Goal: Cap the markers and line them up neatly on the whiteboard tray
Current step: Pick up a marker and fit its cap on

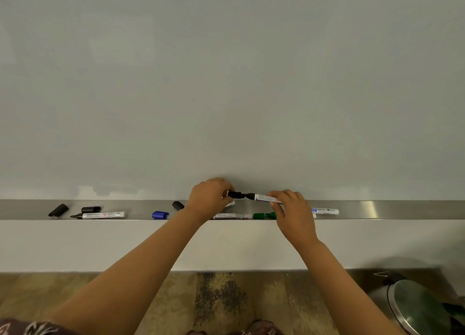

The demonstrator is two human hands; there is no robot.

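A black marker (pixel 261 197) is held level just above the whiteboard tray (pixel 402 210); the right hand (pixel 293 212) pinches its barrel while the left hand (pixel 210 196) grips a black cap (pixel 234 194) at its tip. On the tray lie loose black caps (pixel 58 210), an uncapped marker (pixel 102 215), a blue cap (pixel 160 215) and a green cap (pixel 259 216).

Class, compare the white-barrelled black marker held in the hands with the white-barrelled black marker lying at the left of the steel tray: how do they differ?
The held black marker is above the steel tray, gripped by the right hand; the left black marker lies on the tray, untouched. The left hand holds a black cap at the held marker's tip; the left marker's tip is bare. Both are horizontal, tips pointing left.
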